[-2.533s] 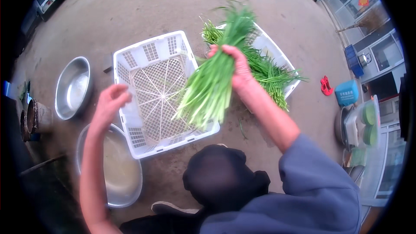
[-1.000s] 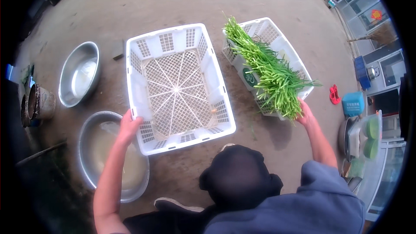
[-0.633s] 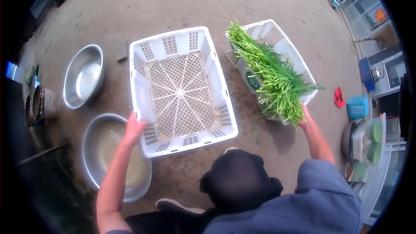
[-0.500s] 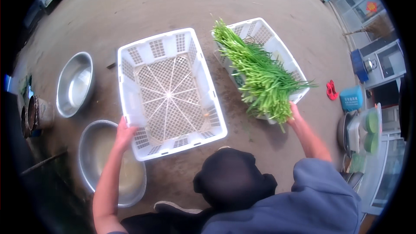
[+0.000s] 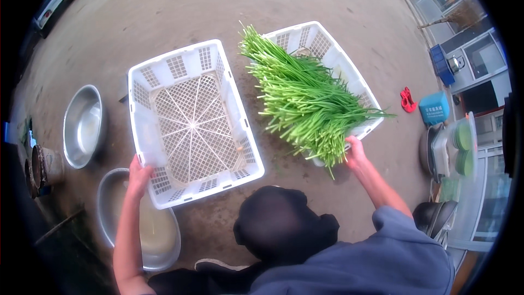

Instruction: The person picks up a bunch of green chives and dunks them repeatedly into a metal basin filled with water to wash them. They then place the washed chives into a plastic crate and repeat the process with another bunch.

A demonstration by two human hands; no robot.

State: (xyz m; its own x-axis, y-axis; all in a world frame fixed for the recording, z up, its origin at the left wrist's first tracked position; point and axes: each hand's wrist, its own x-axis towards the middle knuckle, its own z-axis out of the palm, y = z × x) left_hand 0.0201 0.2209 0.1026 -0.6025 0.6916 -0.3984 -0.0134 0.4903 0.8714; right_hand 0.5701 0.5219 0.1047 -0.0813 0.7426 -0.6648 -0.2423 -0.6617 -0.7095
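Observation:
My left hand (image 5: 141, 176) is closed on the near left edge of a white plastic crate (image 5: 143, 139) with lattice sides and floor. That crate looks bare inside apart from a small scrap at its right wall. To its right, a second white crate (image 5: 357, 74) carries a big heap of long green stalks (image 5: 311, 95), likely garlic chives or flower stems. Their pale cut ends hang over its near left side. At that crate's near right corner my right hand (image 5: 356, 153) is closed on the rim beside the stalks; its fingers are partly hidden.
A large metal basin (image 5: 106, 207) with cloudy water stands near my left arm, a second metal basin (image 5: 84, 125) farther off. Rusty buckets (image 5: 50, 164) are at far left. On the right are red shoes (image 5: 407, 100), a blue bag (image 5: 434, 107) and stacked basins (image 5: 432, 150).
The whole view has turned a little. Both crates and both hands now appear farther left in the picture. My hands keep their places on the crate edges.

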